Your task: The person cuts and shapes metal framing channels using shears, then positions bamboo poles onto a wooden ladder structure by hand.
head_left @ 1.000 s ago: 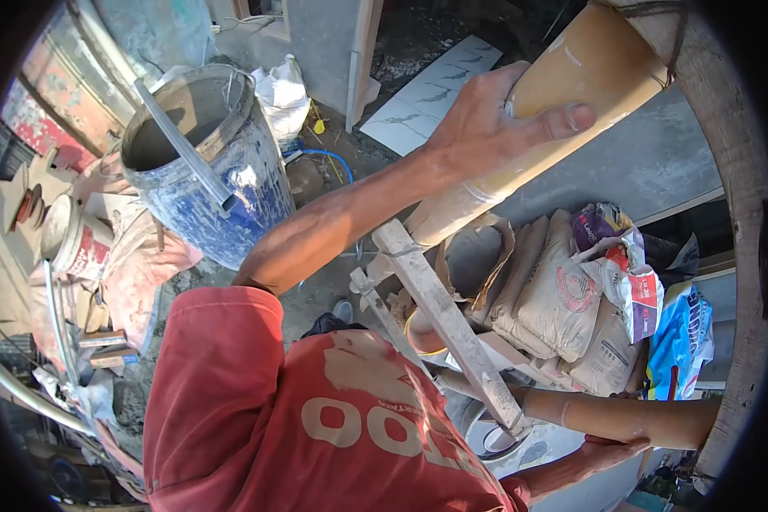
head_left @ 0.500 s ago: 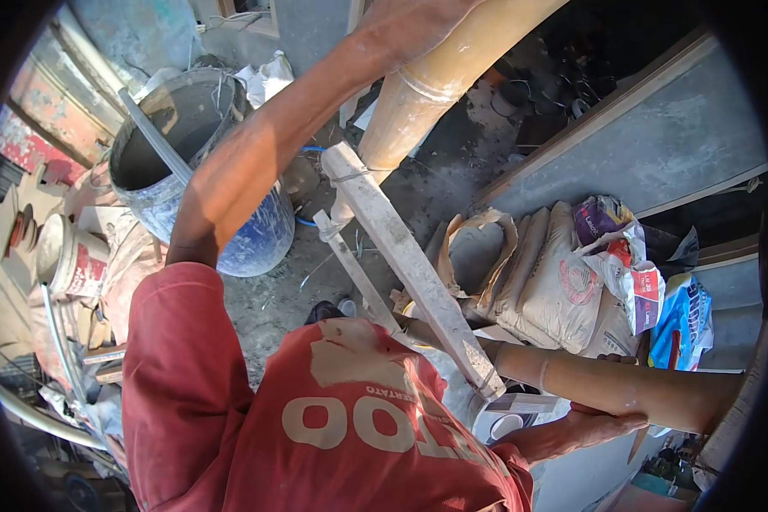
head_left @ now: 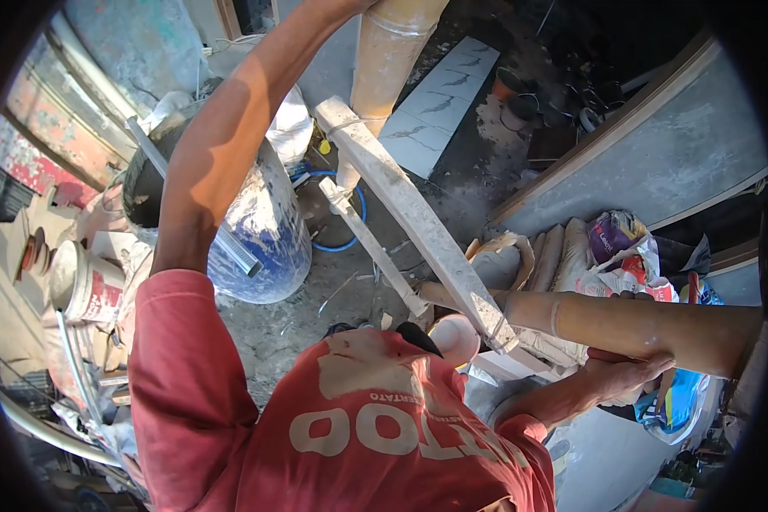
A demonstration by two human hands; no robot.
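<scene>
A bamboo ladder made of two thick poles with wooden rungs [head_left: 418, 226] lashed across them stands in front of me. My right hand [head_left: 630, 375] is closed round its right-hand pole [head_left: 657, 331], thumb below and fingertips showing over the top. My left arm [head_left: 230, 128] reaches up to the top edge of the view, close to the other pole [head_left: 394, 43]. The left hand itself is beyond the edge, so its grip is hidden. A lower, thinner rung [head_left: 375, 247] sits beneath the upper one.
On the left stands a blue drum [head_left: 269, 230] with a metal bar across its rim. Beside it is a white paint bucket [head_left: 85, 282]. Cement sacks [head_left: 563, 260] are stacked at right under a grey panel [head_left: 640, 162]. A marbled tile [head_left: 444, 107] and blue hose [head_left: 363, 213] lie beyond.
My view has shifted, and the ladder sits differently in it. My left arm has moved leftward and up, its hand now out of sight. The tile and hose show more. My right hand keeps its hold.
</scene>
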